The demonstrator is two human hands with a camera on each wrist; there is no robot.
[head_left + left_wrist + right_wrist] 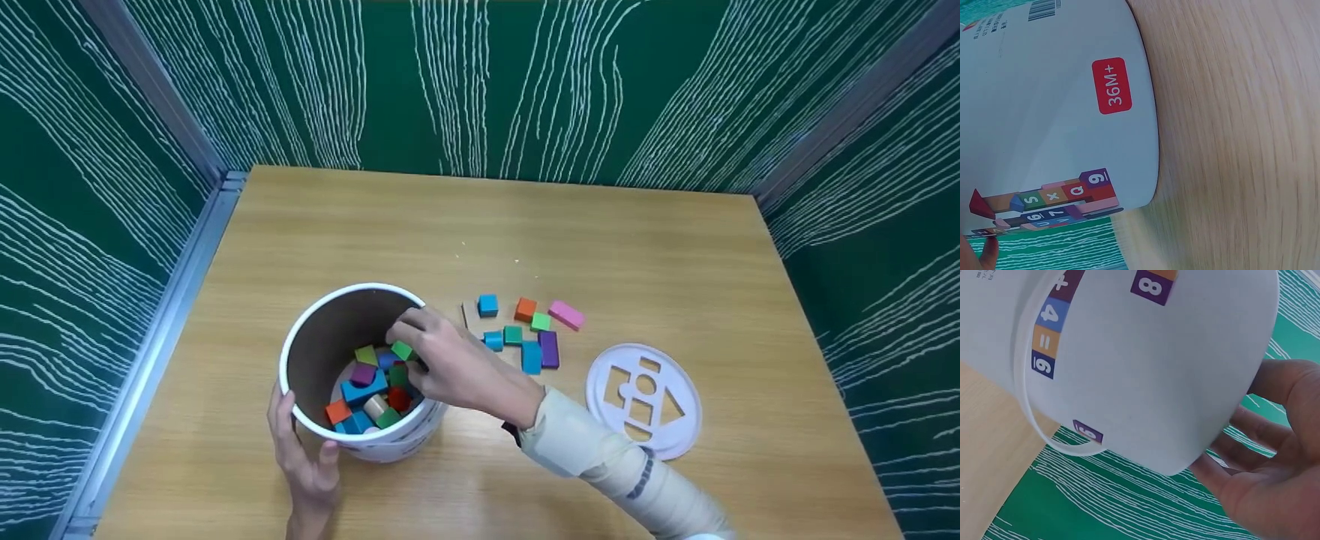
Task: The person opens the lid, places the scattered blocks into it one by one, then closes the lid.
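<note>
A white bucket [296, 352] with printed letter and number blocks on its side stands on the table, with colourful toy blocks [365, 386] heaped inside. My left hand [304, 457] rests against its outer wall, fingers along the left side and thumb at the front below the rim. In the left wrist view a fingertip [989, 253] touches the printed wall. My right hand [450, 360] reaches over the right rim into the bucket. Its fingertips pinch a small green block [402, 350] above the heap. The right wrist view shows fingers [1258, 427] bent over the rim, their tips hidden.
Right of the bucket lie several loose blocks, among them a pink one [566, 315], a purple one [549, 349] and an orange one [526, 309]. A white lid [595, 382] with shaped holes lies farther right, beside my right forearm. Green walls [390, 82] enclose the table [487, 225].
</note>
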